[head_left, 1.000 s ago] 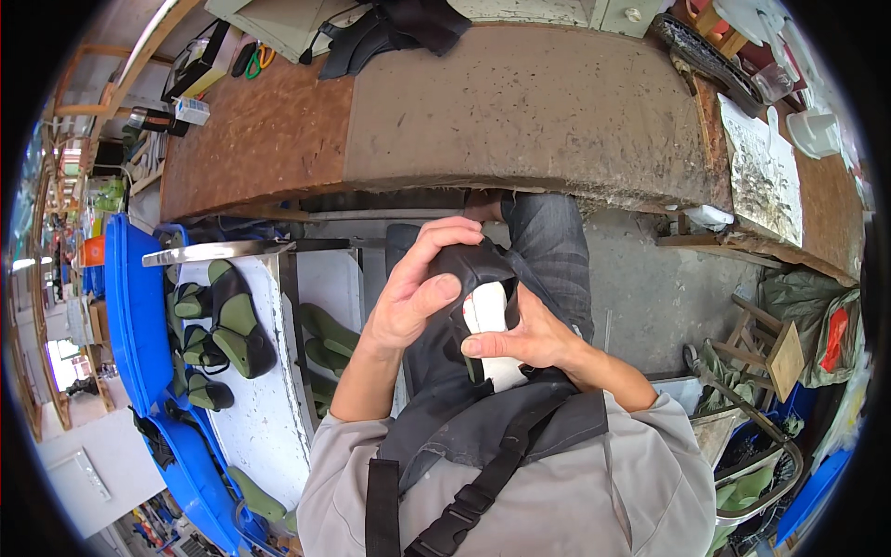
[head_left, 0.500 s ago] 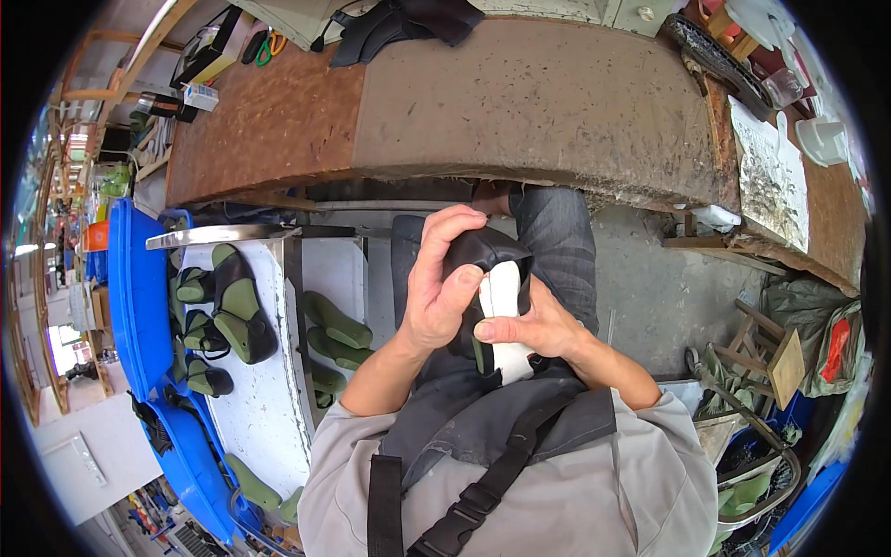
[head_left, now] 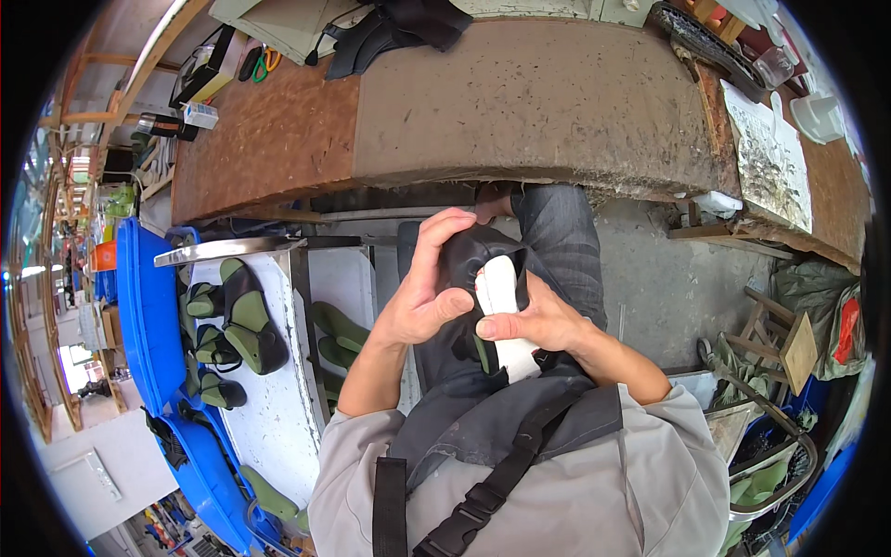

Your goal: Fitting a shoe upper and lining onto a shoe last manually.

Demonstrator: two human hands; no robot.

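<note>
A black leather shoe upper (head_left: 480, 249) sits over a form on my lap, with a long white insole-like piece (head_left: 502, 290) facing up. My right hand (head_left: 548, 327) is closed round the near half of this shoe, its thumb pressed flat on the white piece. Beside the toe end, my left hand (head_left: 415, 302) is cupped with thumb and fingers spread apart. Its fingers lie along the far left of the black leather, and the thumb stands off the white piece. A bit of green form shows near the heel; the right hand hides the shoe's right side.
Ahead runs a worn brown workbench (head_left: 520, 102) with black leather pieces (head_left: 399, 35) at its back. To my left, a white rack (head_left: 278, 408) bears green shoe forms and dark sandals (head_left: 252, 325), next to blue bins (head_left: 153, 316). A wooden stool (head_left: 796, 355) stands right.
My left hand has shifted a little left, and its thumb has come away from the white piece's edge. My right hand keeps its hold. The view has shifted slightly.
</note>
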